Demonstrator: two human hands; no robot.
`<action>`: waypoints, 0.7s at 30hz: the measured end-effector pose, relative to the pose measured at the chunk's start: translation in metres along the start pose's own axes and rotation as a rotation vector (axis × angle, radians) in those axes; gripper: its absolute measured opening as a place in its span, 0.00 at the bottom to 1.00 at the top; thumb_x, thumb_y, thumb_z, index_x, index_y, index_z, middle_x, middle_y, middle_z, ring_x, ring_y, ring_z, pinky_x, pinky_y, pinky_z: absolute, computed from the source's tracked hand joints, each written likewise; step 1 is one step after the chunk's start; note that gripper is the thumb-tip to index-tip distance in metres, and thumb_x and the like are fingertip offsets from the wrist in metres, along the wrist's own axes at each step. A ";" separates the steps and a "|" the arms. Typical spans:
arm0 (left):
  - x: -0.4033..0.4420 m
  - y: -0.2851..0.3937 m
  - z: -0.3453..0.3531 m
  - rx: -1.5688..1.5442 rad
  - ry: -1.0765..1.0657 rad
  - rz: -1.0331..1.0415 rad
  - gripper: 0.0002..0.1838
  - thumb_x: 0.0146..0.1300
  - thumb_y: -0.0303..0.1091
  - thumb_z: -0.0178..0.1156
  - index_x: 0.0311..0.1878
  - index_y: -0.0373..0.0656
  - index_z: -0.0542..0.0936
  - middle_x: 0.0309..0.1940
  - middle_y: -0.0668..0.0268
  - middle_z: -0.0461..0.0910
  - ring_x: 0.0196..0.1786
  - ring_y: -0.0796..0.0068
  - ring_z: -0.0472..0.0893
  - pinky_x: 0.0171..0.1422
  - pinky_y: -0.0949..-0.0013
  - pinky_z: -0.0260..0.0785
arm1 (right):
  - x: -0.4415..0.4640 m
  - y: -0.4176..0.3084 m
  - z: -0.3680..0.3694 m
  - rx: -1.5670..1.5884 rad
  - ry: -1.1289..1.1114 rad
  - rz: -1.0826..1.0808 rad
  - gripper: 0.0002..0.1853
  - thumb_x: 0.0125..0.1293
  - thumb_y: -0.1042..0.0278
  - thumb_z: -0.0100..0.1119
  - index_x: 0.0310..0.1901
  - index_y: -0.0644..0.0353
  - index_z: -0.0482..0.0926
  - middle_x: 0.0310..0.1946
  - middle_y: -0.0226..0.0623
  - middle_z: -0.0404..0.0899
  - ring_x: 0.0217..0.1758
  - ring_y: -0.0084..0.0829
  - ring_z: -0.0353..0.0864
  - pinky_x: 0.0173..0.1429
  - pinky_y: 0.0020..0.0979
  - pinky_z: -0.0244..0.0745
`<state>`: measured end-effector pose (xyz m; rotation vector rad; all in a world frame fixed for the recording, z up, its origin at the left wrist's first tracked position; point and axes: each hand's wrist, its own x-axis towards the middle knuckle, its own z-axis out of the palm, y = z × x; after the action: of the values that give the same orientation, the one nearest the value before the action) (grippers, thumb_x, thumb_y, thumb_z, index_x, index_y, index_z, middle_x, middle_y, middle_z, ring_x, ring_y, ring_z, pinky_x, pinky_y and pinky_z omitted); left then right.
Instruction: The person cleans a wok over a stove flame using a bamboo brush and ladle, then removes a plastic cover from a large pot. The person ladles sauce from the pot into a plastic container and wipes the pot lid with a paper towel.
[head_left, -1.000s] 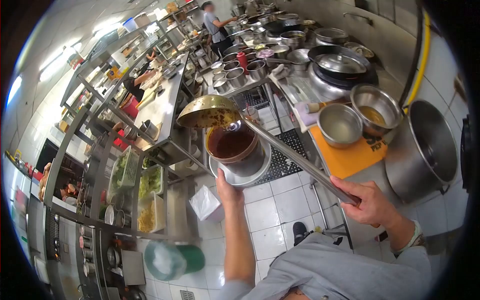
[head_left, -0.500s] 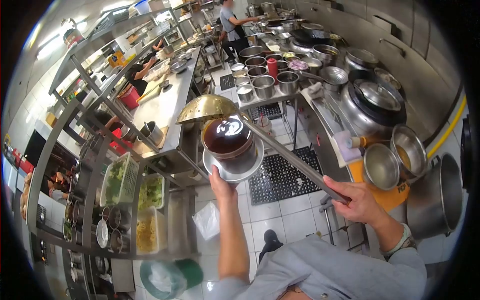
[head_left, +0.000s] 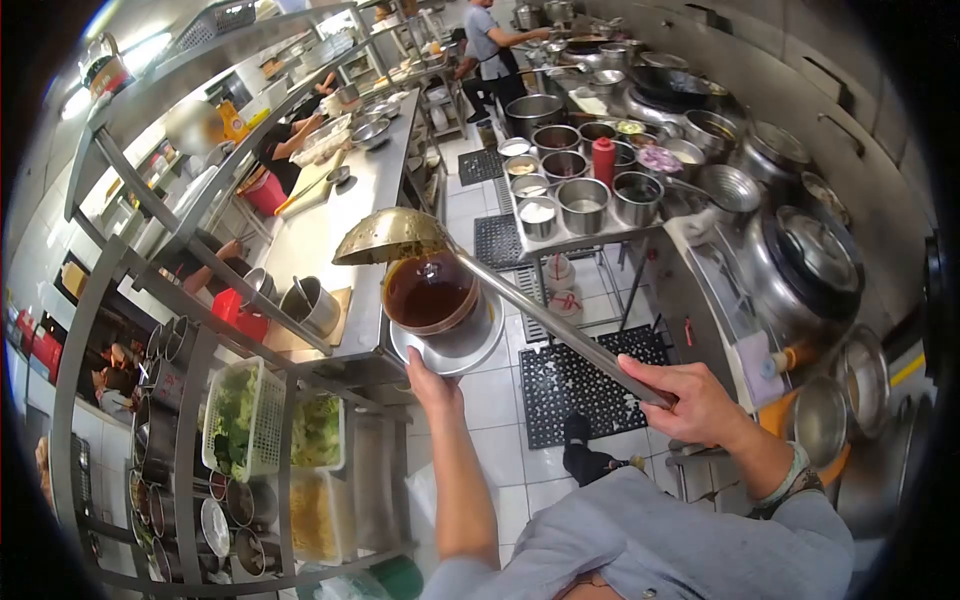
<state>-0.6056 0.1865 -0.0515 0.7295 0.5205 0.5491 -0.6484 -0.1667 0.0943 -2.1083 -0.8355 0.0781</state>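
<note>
On my left hand (head_left: 436, 385) rests a pale round plate (head_left: 478, 352), the fingers mostly hidden beneath it. A metal pot (head_left: 440, 326) of dark brown liquid stands on the plate, leaning somewhat. Wrapped around the end of a long handle is my right hand (head_left: 690, 400), holding a large ladle (head_left: 390, 238). The ladle's bowl is tipped over, outer side up, just above the far rim of the pot. Brown drops cling to its metal. Whether liquid is running from it is hard to see.
To my left, a steel rack (head_left: 190, 430) holds vegetable baskets and pots. A long worktop (head_left: 345, 215) lies beyond it. Pots and a red squeeze bottle (head_left: 603, 160) crowd the stand ahead right, near the stove. A co-worker (head_left: 495, 50) stands at the back. A black mat (head_left: 590, 385) covers floor tiles.
My view has shifted, so the stand, stove and floor mat appear farther right. Both hands, still gripping the plate and ladle, sit slightly farther left in view. The ladle remains tipped over the pot.
</note>
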 end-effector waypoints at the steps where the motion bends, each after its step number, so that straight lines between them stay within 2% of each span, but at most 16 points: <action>1: 0.010 -0.001 0.000 0.003 0.023 0.006 0.30 0.70 0.52 0.47 0.67 0.41 0.58 0.63 0.54 0.64 0.62 0.54 0.72 0.55 0.46 0.73 | 0.014 0.009 0.001 0.001 -0.019 -0.007 0.34 0.51 0.81 0.59 0.64 0.55 0.70 0.43 0.43 0.83 0.24 0.22 0.76 0.33 0.23 0.73; 5: 0.068 -0.002 0.009 -0.028 0.085 0.098 0.31 0.70 0.53 0.46 0.68 0.41 0.59 0.63 0.56 0.66 0.62 0.55 0.72 0.58 0.47 0.71 | 0.087 0.047 -0.002 0.021 -0.062 -0.116 0.35 0.50 0.81 0.60 0.64 0.55 0.70 0.44 0.42 0.83 0.24 0.21 0.75 0.33 0.22 0.73; 8: 0.100 -0.006 0.017 -0.043 0.160 0.161 0.31 0.70 0.53 0.46 0.68 0.41 0.60 0.63 0.57 0.67 0.62 0.54 0.71 0.59 0.46 0.69 | 0.138 0.067 -0.006 0.075 -0.162 -0.094 0.35 0.50 0.81 0.60 0.64 0.55 0.70 0.41 0.42 0.84 0.22 0.20 0.73 0.32 0.22 0.72; 10: 0.129 -0.009 0.011 -0.052 0.177 0.200 0.30 0.71 0.53 0.45 0.67 0.42 0.61 0.63 0.57 0.67 0.63 0.55 0.71 0.58 0.46 0.71 | 0.171 0.076 -0.009 0.060 -0.204 -0.078 0.36 0.50 0.80 0.58 0.65 0.48 0.70 0.34 0.39 0.83 0.20 0.26 0.74 0.31 0.26 0.74; 11: 0.143 -0.015 0.002 -0.061 0.194 0.205 0.30 0.71 0.53 0.45 0.67 0.42 0.61 0.63 0.57 0.67 0.63 0.55 0.71 0.58 0.46 0.71 | 0.184 0.081 -0.007 0.058 -0.222 -0.085 0.36 0.50 0.80 0.58 0.65 0.48 0.70 0.34 0.39 0.83 0.20 0.26 0.74 0.31 0.26 0.74; 13: 0.163 -0.016 0.007 -0.010 0.238 0.233 0.30 0.71 0.53 0.44 0.67 0.42 0.61 0.64 0.57 0.66 0.63 0.55 0.71 0.58 0.46 0.71 | 0.212 0.092 0.000 0.050 -0.217 -0.135 0.37 0.50 0.80 0.59 0.65 0.47 0.70 0.27 0.39 0.80 0.19 0.26 0.71 0.31 0.26 0.73; 16: 0.182 -0.017 0.018 -0.082 0.309 0.217 0.30 0.71 0.53 0.44 0.68 0.42 0.61 0.64 0.57 0.66 0.63 0.56 0.71 0.59 0.48 0.71 | 0.251 0.103 0.004 0.069 -0.297 -0.116 0.37 0.50 0.80 0.59 0.65 0.46 0.69 0.23 0.39 0.77 0.18 0.27 0.70 0.31 0.26 0.72; 21: 0.231 -0.035 0.003 -0.102 0.346 0.278 0.29 0.72 0.50 0.43 0.69 0.43 0.58 0.65 0.57 0.64 0.65 0.56 0.68 0.61 0.48 0.69 | 0.313 0.124 0.017 0.044 -0.359 -0.149 0.36 0.50 0.78 0.59 0.65 0.46 0.69 0.22 0.39 0.75 0.19 0.30 0.72 0.31 0.27 0.72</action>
<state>-0.4235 0.3083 -0.1322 0.6153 0.7108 0.9651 -0.3448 -0.0227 0.0640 -2.0124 -1.1882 0.4017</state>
